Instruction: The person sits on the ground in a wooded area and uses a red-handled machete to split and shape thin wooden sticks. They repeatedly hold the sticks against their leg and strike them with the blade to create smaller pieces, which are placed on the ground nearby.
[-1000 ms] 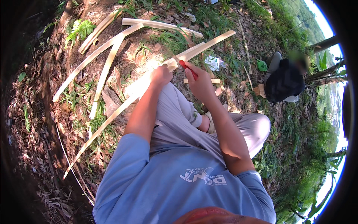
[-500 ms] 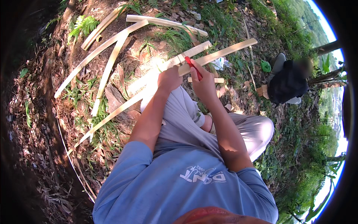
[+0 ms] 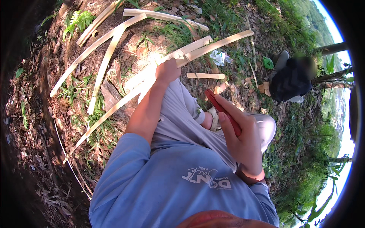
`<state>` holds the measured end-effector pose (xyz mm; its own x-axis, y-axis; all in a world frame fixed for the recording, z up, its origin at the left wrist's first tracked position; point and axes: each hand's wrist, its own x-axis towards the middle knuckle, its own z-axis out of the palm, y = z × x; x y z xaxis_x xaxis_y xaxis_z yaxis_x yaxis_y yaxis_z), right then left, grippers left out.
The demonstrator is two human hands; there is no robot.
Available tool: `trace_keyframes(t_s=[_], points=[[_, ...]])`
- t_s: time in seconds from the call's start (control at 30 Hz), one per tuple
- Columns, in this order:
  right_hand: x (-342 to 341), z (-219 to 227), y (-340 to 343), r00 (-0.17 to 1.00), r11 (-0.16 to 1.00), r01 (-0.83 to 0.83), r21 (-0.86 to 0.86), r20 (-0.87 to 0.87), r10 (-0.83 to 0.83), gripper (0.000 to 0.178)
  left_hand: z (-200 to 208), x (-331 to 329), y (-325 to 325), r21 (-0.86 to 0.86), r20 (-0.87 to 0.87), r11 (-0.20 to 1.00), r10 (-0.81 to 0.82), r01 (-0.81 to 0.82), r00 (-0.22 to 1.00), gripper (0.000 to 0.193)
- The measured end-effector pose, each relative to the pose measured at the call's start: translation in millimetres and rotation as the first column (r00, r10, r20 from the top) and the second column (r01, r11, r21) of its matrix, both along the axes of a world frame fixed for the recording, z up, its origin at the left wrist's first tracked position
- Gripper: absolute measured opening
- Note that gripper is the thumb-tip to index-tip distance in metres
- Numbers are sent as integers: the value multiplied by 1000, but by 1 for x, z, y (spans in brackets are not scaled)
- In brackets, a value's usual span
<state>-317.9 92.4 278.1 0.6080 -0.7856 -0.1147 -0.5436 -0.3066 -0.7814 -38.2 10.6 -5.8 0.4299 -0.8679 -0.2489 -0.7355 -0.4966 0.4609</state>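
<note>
My left hand (image 3: 168,71) is closed around two pale wooden strips where they cross above my knee. The longer wooden strip (image 3: 224,42) runs from the lower left ground to the upper right; the other wooden strip (image 3: 195,45) ends just above it. A thin tie or band seems to sit near the crossing, too small to make out. My right hand (image 3: 243,133) is drawn back over my right leg, apart from the wood. It grips a slim red tool (image 3: 224,110) that points up and left; its exact kind is unclear.
Several wooden strips (image 3: 102,72) lie on the leafy ground at upper left. A short wooden piece (image 3: 206,76) and a white packet (image 3: 218,57) lie beyond my knees. Another person (image 3: 292,79) crouches at right near a green bag (image 3: 268,63).
My right hand has pulled back from the strips toward my body, down and right, with the red tool still in it. My left hand keeps its hold on the wood.
</note>
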Motion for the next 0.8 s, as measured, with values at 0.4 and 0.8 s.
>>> trace_keyframes(t_s=[0.4, 0.8], points=[[42, -121, -102, 925, 975, 193, 108, 313, -218, 33, -29, 8, 5, -202, -49, 974, 98, -106, 994, 29], [87, -164, -106, 896, 993, 120, -10, 433, -104, 31, 1, 0, 13, -78, -10, 994, 71, -71, 997, 33]])
